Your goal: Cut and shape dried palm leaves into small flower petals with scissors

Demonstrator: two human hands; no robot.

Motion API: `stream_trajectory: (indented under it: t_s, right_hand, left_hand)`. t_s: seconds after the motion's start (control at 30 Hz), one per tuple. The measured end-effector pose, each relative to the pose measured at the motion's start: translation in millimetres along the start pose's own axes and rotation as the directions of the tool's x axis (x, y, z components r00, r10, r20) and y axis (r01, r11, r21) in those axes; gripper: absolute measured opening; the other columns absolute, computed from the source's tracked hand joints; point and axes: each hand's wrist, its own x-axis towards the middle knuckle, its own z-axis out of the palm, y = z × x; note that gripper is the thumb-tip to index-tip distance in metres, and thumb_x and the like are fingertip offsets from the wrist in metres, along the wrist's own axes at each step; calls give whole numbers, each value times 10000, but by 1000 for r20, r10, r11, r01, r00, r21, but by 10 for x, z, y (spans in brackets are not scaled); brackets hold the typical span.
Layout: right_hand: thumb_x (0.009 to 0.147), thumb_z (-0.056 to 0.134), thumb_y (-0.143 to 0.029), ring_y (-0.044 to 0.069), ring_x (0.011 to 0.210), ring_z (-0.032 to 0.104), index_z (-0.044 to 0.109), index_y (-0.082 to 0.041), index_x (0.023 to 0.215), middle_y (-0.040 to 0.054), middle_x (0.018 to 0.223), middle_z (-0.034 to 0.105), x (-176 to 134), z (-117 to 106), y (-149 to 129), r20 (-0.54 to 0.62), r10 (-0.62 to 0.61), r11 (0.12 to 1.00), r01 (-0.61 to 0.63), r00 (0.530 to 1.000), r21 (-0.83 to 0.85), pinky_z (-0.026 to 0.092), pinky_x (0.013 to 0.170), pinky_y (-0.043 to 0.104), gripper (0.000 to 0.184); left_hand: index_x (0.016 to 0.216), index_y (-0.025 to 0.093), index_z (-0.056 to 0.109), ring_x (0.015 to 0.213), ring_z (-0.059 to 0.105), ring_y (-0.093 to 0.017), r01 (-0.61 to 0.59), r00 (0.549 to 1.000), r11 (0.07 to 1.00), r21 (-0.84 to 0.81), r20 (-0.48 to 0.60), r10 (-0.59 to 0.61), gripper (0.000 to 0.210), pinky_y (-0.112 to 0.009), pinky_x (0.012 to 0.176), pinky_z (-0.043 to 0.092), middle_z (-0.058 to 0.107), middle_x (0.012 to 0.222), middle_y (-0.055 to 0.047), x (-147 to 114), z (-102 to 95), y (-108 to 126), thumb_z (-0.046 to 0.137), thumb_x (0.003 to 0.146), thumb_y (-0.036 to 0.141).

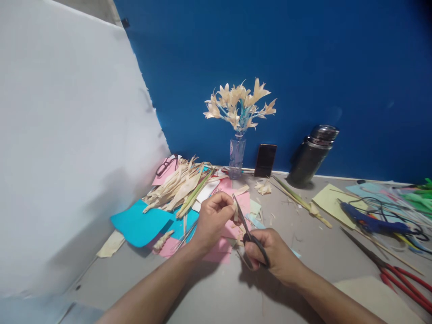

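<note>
From the head view, the left hand (216, 216) has a little pale husk piece (236, 211) pinched between thumb and fingers, mostly tucked behind the fingertips, so its full shape is kinda hard to make out. It's up over the middle of the desk (209, 294), right next to the blades of some black-handled scissors (248, 235). The right hand (275, 252) is wrapped around those, gripping the handles, with the tips pointing up and away; can't tell if the blades are actually touching the piece. Under and around the hands there's a mess of pink paper (219, 253) and scattered scraps. Over on the left a big husk pile (182, 182) sits partly on the papers, with a blue sheet (141, 222) just beside it and dark-framed glasses (167, 165) near its back end. Toward the back, a clear bottle (237, 157) holds a bunch of pale husk flowers (236, 99), with a phone (265, 160) propped upright near it and a dark thermos (310, 159) further right. Way over right there's a blue glue gun (374, 219) partly on a yellow sheet (329, 202), plus red-handled scissors (388, 267) lying open-handled nearby.
</note>
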Motion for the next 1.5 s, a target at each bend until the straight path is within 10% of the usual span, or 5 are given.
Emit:
stream_trajectory:
  t_s: [0.33,0.57,0.77,1.2,1.5]
  right_hand:
    - [786,609,-656,119,522,470,556,-166,638,23,565,571,-7,-33,-23,33,-32,996,29,999,87,349,503,249,514]
    - [657,805,-441,139,606,568,606,-174,863,3,705,631,22,-103,-130,-297,-26,978,85,955,189,440,565,250,391]
    - [664,790,-403,130,618,554,586,-160,760,0,685,615,39,-122,-106,-354,-48,980,112,934,162,456,598,252,332]
    - [796,604,-662,128,549,520,605,-152,653,29,601,587,24,-129,-27,5,-66,998,66,998,20,368,510,245,530]
    - [774,604,-688,112,499,478,561,-159,603,12,533,547,20,-82,-38,-3,-22,1000,22,1000,4,334,474,236,558]
  left_hand:
    - [694,159,593,583,553,-107,44,999,999,-25,-2,-44,115,-247,618,462,585,611,14,30,-40,-54,656,775,212]
    - [742,155,606,585,540,-103,188,977,975,-116,128,-173,202,-238,590,438,608,652,0,8,-10,-142,730,760,314]
    - [714,159,607,522,533,-99,257,956,964,-62,165,-244,182,-226,532,433,608,594,10,-88,128,-173,746,720,277]
    - [702,169,579,532,522,-95,128,992,991,47,-5,-128,108,-223,558,431,555,577,36,-57,100,-86,666,745,215]
    - [733,169,574,548,575,-125,128,991,992,-19,-40,-129,104,-249,574,458,589,570,23,-54,93,-88,663,752,220]
